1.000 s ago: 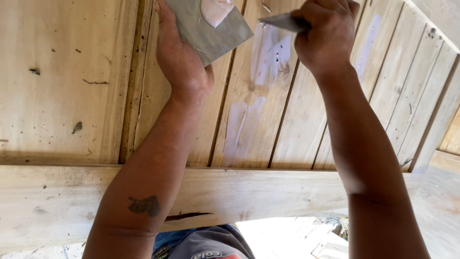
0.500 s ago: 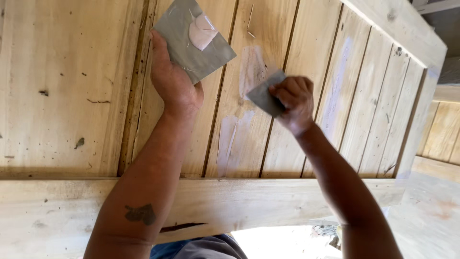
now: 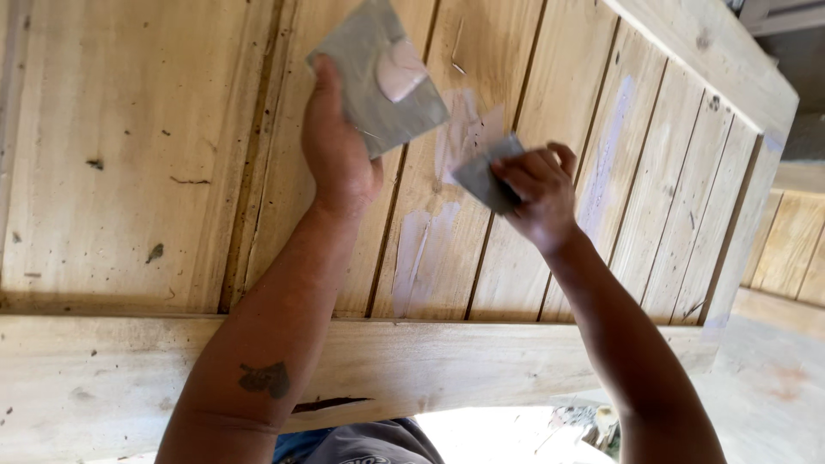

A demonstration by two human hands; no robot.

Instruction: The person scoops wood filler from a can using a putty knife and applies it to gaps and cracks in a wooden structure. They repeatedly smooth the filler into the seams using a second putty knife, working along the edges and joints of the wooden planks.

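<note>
A small grey scraper (image 3: 484, 178) is pressing flat against pale filler (image 3: 460, 137) on the plank panel (image 3: 129, 172), pinched in the right hand's (image 3: 537, 193) curled fingers. The left hand (image 3: 337, 155) is gripping a grey board (image 3: 378, 73), carrying a dab of filler, just beside it, seemingly kept within reach.

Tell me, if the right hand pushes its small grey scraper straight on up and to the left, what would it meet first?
Likely the pale filler patch on the wooden boards just past the scraper held by the right hand; beyond it, the grey board in the left hand. Depth is unclear.
</note>
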